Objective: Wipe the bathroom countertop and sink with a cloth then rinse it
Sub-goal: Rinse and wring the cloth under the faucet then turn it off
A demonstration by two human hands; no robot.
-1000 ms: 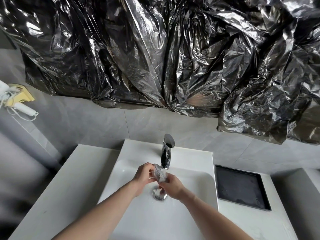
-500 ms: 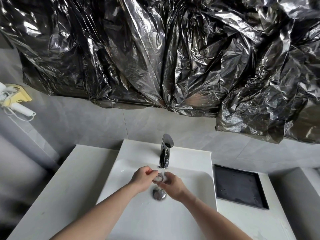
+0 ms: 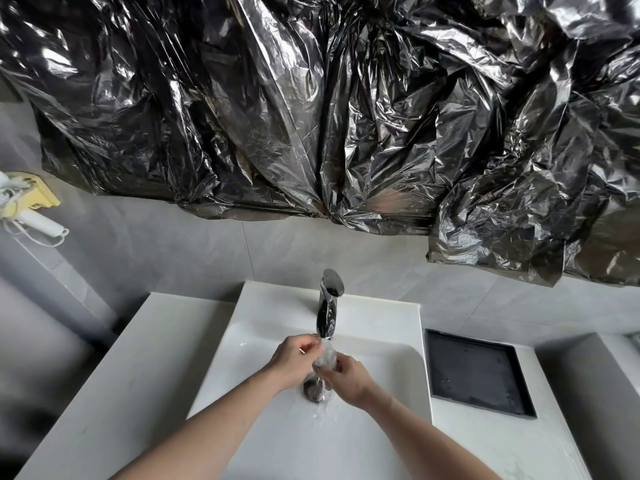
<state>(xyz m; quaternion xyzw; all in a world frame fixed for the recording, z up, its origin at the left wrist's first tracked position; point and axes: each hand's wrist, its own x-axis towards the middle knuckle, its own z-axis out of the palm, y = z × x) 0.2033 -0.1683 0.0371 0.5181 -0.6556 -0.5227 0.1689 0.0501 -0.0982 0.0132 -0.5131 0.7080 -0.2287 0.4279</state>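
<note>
A small wet grey cloth (image 3: 326, 357), bunched up, sits between both hands just under the spout of the chrome faucet (image 3: 329, 304). My left hand (image 3: 294, 361) grips its upper left side and my right hand (image 3: 348, 379) grips its lower right side. Water runs from the spout onto the cloth and splashes into the white sink (image 3: 263, 344) around the chrome drain (image 3: 313, 390). The white countertop (image 3: 131, 368) extends to the left of the basin. Most of the cloth is hidden inside my fingers.
A black square tray (image 3: 476, 370) lies on the counter right of the sink. Crinkled black plastic sheeting (image 3: 311, 116) covers the wall above. A white hair dryer on a yellow holder (image 3: 27, 206) hangs on the left wall. A grey ledge (image 3: 595, 386) borders the right.
The cloth dropped low into my fists half a second ago and is now raised again under the spout. Water now splashes around the drain.
</note>
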